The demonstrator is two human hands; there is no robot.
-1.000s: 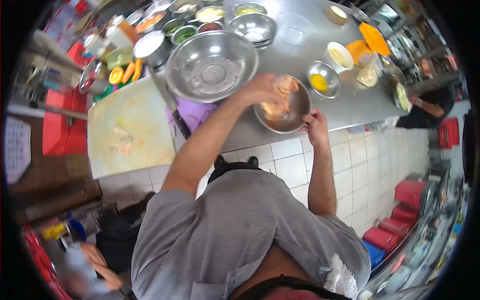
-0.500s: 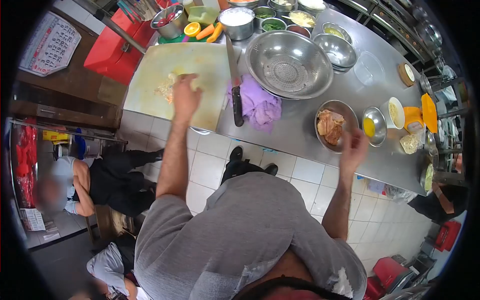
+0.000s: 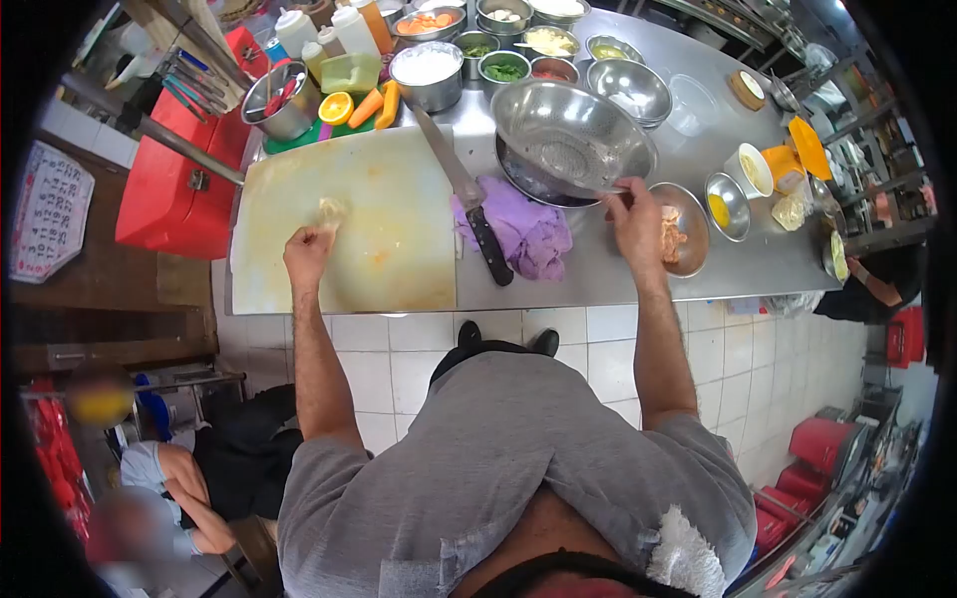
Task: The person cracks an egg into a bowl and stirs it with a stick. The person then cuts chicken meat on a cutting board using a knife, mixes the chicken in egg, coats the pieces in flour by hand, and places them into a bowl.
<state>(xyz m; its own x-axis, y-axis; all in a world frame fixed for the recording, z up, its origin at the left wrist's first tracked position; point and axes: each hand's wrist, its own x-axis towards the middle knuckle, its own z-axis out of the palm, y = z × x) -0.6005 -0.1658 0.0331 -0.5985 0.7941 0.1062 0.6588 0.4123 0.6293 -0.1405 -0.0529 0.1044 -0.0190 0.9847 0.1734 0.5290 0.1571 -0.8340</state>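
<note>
Over the cutting board (image 3: 399, 209), my left hand (image 3: 309, 254) is closed on a small pale scrap (image 3: 332, 211). My right hand (image 3: 638, 221) grips the near right rim of the steel colander (image 3: 573, 135), which is tilted up over another steel bowl (image 3: 518, 179). Beside my right hand, a steel bowl (image 3: 698, 244) holds pieces of raw meat (image 3: 672, 239). Between board and colander lie a knife (image 3: 486, 239) with a black handle and a crumpled purple cloth (image 3: 543, 239).
Bowl with egg yolk (image 3: 739, 209) and white bowl (image 3: 753, 171) at right. Steel pots (image 3: 429, 90), squeeze bottles (image 3: 354, 32) and an orange half (image 3: 336, 109) line the back. Red box (image 3: 164, 204) at left. One person (image 3: 189, 488) is at lower left, another person's arm (image 3: 882, 289) at far right.
My right hand has moved from beside the meat bowl to the colander rim and tipped it. My left hand has closed on the scrap, which was lying on the board. The view has shifted.
</note>
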